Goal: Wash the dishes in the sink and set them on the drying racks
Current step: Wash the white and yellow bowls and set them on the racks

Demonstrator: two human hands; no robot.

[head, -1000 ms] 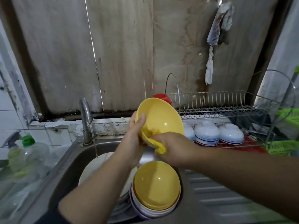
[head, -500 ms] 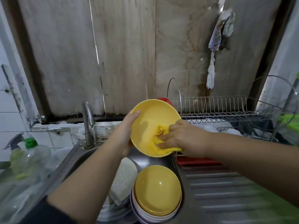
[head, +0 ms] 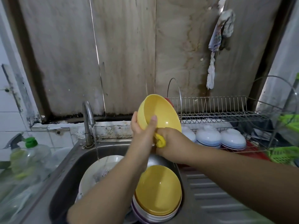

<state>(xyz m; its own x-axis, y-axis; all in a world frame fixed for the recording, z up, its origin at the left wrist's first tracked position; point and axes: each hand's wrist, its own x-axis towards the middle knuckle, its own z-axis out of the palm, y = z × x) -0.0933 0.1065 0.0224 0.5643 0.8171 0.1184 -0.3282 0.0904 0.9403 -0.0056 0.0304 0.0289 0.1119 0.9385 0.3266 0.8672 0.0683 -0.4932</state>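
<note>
Overhead, left hand (head: 142,130) fingers round yellow bowl (head: 159,113), right hand (head: 171,139) clutching cloth (head: 159,141)

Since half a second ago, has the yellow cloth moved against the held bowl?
Yes. The yellow cloth has left the bowl's inside and now sits below its lower rim, in the right hand.

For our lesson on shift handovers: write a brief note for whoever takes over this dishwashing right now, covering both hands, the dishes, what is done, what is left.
Left hand grips the raised yellow plastic bowl by its rim. Right hand holds a yellow cloth against the bowl's underside.
Done: white bowls sit upside down on the wire drying rack.
Left: finish this bowl, then the stacked bowls and white plate in the steel sink. Tap is running.
</note>
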